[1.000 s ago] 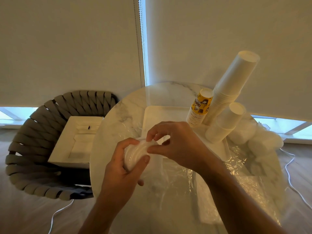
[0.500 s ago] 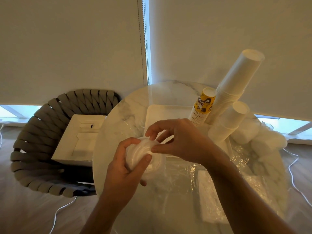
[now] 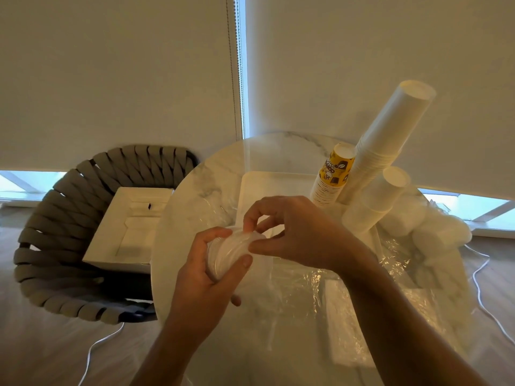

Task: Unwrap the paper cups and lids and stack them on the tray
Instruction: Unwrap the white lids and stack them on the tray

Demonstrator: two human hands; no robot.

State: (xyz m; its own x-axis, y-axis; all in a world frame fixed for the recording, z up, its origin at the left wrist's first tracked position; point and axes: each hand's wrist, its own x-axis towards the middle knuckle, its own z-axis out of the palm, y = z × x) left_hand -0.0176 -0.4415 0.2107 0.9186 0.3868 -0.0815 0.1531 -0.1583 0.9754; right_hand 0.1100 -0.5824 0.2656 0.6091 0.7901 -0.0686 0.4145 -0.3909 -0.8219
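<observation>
While pinched between both hands above the table [image 3: 195,190], could slip at any moment — that sleeve of lids [image 3: 230,253], wrapped in thin clear film, held just in front of the tray [image 3: 250,185]; left hand [image 3: 206,277] curled round the sleeve, thumb on the near side, fingers over the top; right hand [image 3: 289,232] closed in a pinch, thumb and fingertips nipping the film at the sleeve's end.

Likely to go wrong first: film stretching instead of tearing, then giving way all at once; lids spilling onto the table or off its left edge toward the chair [image 3: 69,232] and the box [image 3: 128,227] on its seat. Squeezing too hard with the left hand — cracked or bent lids, judging by how thin they look. Hard to tell whether the film has opened yet; hidden behind the fingers.

Close to the right forearm: the tall cup stack [image 3: 390,140], the yellow printed cups [image 3: 333,176] and the short cup stack [image 3: 376,201], all on the right side of the tray and drawn slanted by the wide lens; a sharp tug followed by a jerked elbow could topple them. Loose plastic wrap [image 3: 306,291] spread over the near table — slippery footing for anything set down on it. More wrapped lids [image 3: 434,232] at the far right, not yet opened; plenty of the job left.
</observation>
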